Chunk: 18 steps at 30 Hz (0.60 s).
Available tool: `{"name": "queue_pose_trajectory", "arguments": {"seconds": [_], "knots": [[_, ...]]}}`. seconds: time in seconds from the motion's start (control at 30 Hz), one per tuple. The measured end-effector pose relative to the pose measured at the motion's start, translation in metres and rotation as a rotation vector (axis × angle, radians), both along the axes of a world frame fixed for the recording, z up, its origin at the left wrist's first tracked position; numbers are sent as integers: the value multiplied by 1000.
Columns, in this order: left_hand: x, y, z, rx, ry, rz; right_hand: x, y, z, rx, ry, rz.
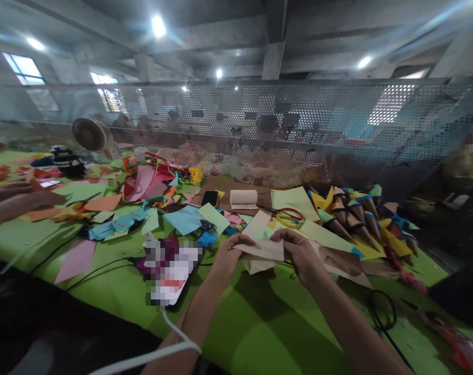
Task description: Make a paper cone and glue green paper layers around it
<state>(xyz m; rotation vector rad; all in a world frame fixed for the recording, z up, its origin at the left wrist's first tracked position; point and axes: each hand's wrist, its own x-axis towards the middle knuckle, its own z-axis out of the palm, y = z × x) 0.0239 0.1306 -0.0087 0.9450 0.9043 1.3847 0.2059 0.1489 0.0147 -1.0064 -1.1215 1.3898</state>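
Between my two hands, a sheet of beige paper is held up over the green table. My left hand pinches its left end, fingers closed. At the upper right edge, the fingers of my right hand close on the same sheet. Below it hangs or lies another folded beige and brown piece; whether it is joined to the sheet I cannot tell. Just beyond my hands is a pale pink paper piece. Scissors with red and yellow handles lie past my right hand.
A phone with a white cable lies left of my left arm. Paper cones are piled at right, near a black cable. At back stand a paper roll and a perforated metal screen. Another person's hand is far left.
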Motion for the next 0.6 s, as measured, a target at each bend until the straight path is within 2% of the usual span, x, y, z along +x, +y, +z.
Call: {"name": "queue_pose_trajectory", "arguments": {"seconds": [0.2,0.33,0.43,0.53,0.6], "knots": [[-5,-3,1,77,-133,-163,0,0,2,-20,51,-37],[-3,-1,-1,111,80,-39,-2,-3,6,-23,81,-18],[0,3,-5,173,254,55,-2,-6,8,-19,57,57],[0,7,-9,227,273,122,-1,-5,4,6,-88,124],[-1,9,-11,248,254,136,0,-3,0,27,-161,108]]}}
